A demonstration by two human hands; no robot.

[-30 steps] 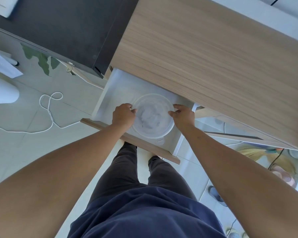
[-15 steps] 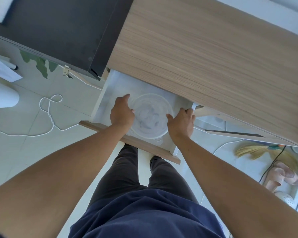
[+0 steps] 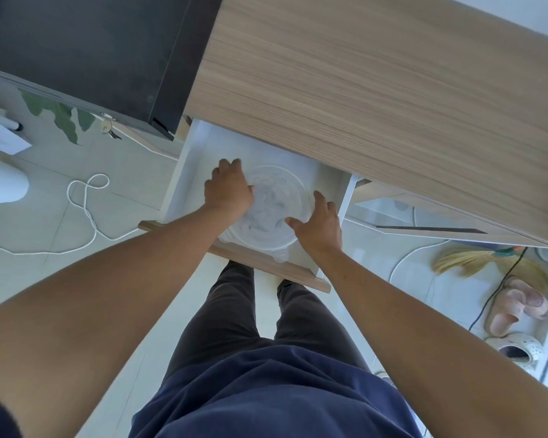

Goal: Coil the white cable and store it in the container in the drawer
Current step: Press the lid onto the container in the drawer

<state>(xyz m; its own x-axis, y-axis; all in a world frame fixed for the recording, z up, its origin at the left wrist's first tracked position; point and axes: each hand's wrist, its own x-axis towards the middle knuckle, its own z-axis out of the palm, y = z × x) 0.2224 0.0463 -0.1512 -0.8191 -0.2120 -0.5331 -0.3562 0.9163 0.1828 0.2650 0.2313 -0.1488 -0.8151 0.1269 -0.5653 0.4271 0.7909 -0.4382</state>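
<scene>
A round clear plastic container with a lid and a small tab at its near edge sits in the open white drawer under the wooden desk. My left hand curls over the container's left rim. My right hand grips the right front rim, thumb lying on the lid. The white cable lies uncoiled on the floor tiles to the left, with a loop at its far end, apart from both hands.
The wooden desk top overhangs the back of the drawer. A black cabinet stands at left. A straw broom, pink slippers, a black cord and another white cord lie on the floor at right.
My left hand has moved further over the container's left rim. My right hand has slid toward the front right rim, and its thumb now rests on the lid.
</scene>
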